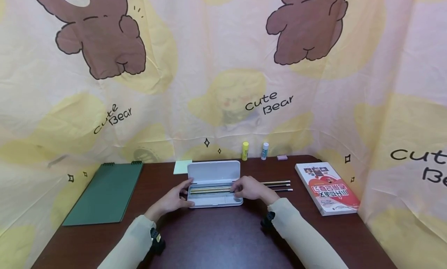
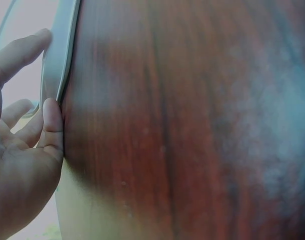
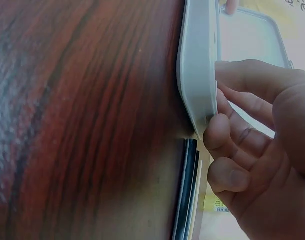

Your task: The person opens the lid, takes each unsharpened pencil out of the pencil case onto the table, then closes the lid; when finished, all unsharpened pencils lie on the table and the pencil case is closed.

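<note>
A pale pencil case (image 1: 207, 200) lies on the table, its lid (image 1: 213, 171) raised toward the back. Several pencils (image 1: 209, 190) lie lengthwise inside. My left hand (image 1: 172, 197) grips the case's left end, thumb at the front corner and fingers farther back. At the right end, my right hand (image 1: 250, 187) reaches over the rim with curled fingers, thumb and forefinger pinching at the right end of a pencil. The case wall (image 3: 197, 65) hides those fingertips in the right wrist view. More pencils (image 1: 284, 185) lie on the table beyond that hand.
A green spiral pad (image 1: 103, 195) lies at the left, a thick book (image 1: 326, 189) at the right. Along the back are pale green sticky notes (image 1: 182, 167), a yellow glue stick (image 1: 245, 151), a white-and-blue glue stick (image 1: 264, 151) and a purple eraser (image 1: 282, 157). A printed curtain hangs behind.
</note>
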Demonstrator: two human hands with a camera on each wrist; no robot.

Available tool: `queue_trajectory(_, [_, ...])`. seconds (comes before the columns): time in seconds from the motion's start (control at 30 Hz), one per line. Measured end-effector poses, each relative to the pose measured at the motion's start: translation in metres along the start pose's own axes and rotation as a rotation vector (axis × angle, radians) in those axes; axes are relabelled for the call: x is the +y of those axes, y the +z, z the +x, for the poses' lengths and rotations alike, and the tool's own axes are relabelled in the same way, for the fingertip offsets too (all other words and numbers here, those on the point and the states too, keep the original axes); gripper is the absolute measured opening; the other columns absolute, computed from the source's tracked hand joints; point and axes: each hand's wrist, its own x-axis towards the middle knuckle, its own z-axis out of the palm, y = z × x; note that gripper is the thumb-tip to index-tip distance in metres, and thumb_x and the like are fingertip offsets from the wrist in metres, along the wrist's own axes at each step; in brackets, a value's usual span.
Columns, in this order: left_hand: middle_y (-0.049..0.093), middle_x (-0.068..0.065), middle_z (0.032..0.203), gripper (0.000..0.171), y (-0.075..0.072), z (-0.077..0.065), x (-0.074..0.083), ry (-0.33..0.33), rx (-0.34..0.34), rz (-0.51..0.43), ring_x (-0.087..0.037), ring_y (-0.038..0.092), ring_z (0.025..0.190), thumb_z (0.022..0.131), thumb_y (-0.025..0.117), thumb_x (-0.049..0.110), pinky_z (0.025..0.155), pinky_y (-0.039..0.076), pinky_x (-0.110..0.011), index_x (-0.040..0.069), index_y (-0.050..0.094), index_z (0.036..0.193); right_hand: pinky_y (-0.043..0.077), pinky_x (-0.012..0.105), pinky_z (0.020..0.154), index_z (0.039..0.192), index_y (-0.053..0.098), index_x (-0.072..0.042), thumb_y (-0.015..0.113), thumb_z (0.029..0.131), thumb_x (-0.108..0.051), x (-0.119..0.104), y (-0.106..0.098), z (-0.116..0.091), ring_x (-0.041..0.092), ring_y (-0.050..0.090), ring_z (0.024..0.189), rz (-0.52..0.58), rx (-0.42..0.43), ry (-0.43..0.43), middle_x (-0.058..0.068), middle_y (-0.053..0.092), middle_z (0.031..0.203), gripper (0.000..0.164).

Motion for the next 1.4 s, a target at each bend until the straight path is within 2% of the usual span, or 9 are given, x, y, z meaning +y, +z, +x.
queue_trajectory(0.17, [0.056,-0.009,0.132,0.094,-0.001,0.0,0.002,-0.012,0.003,-0.006,-0.021,0.053,0.111,0.078,0.086,0.026,0.089,0.048,-0.034,0.031,0.033,0.156,0.049,0.03,0.077,0.098,0.078,-0.02,0.075,0.088,-0.016,-0.001,0.001,0.0,0.008,0.058,0.079,-0.002,0.006,0.0,-0.011,0.07,0.087,0.011])
queue_trajectory(0.37, [0.055,-0.009,0.134,0.094,-0.001,0.0,0.001,-0.011,0.004,-0.001,-0.021,0.053,0.111,0.078,0.086,0.026,0.089,0.049,-0.034,0.031,0.034,0.156,0.048,0.031,0.077,0.102,0.077,-0.017,0.075,0.087,-0.014,-0.002,0.002,0.001,0.009,0.057,0.079,0.014,0.032,0.0,-0.01,0.068,0.084,0.015])
queue_trajectory(0.57, [0.055,-0.009,0.136,0.093,-0.001,0.0,0.001,-0.004,0.0,0.004,-0.022,0.053,0.112,0.078,0.086,0.027,0.089,0.049,-0.034,0.031,0.034,0.155,0.049,0.039,0.086,0.104,0.077,-0.015,0.077,0.085,-0.013,-0.002,0.002,0.002,0.013,0.059,0.089,0.004,0.076,0.009,-0.002,0.072,0.101,0.019])
queue_trajectory(0.73, [0.055,-0.011,0.136,0.094,-0.002,0.0,0.001,0.004,-0.004,0.007,-0.022,0.053,0.112,0.078,0.086,0.025,0.087,0.049,-0.032,0.028,0.033,0.156,0.05,0.041,0.089,0.106,0.077,-0.015,0.078,0.084,-0.013,-0.004,0.002,0.003,0.015,0.062,0.094,0.003,0.064,0.033,-0.001,0.073,0.106,0.021])
queue_trajectory(1.0, [0.056,-0.013,0.133,0.094,-0.001,0.0,0.0,0.013,-0.005,-0.002,-0.024,0.054,0.111,0.078,0.086,0.024,0.085,0.049,-0.031,0.024,0.033,0.156,0.051,0.039,0.085,0.101,0.076,-0.015,0.078,0.083,-0.013,-0.007,0.003,0.003,0.015,0.062,0.09,-0.038,0.07,0.031,-0.002,0.073,0.098,0.018])
queue_trajectory(1.23, [0.055,-0.01,0.135,0.093,0.0,0.0,0.0,0.008,-0.01,-0.007,-0.023,0.053,0.112,0.079,0.085,0.025,0.087,0.049,-0.031,0.027,0.033,0.156,0.051,0.041,0.088,0.105,0.077,-0.016,0.076,0.085,-0.014,-0.009,0.004,0.003,0.015,0.061,0.091,-0.03,0.041,0.083,-0.001,0.073,0.102,0.02])
queue_trajectory(1.4, [0.055,-0.009,0.134,0.093,0.001,0.0,-0.001,0.005,-0.002,-0.015,-0.022,0.053,0.111,0.079,0.085,0.024,0.087,0.049,-0.032,0.028,0.034,0.156,0.052,0.041,0.087,0.107,0.077,-0.016,0.077,0.085,-0.014,-0.01,0.004,0.002,0.015,0.062,0.091,-0.046,0.025,0.081,0.0,0.073,0.1,0.021])
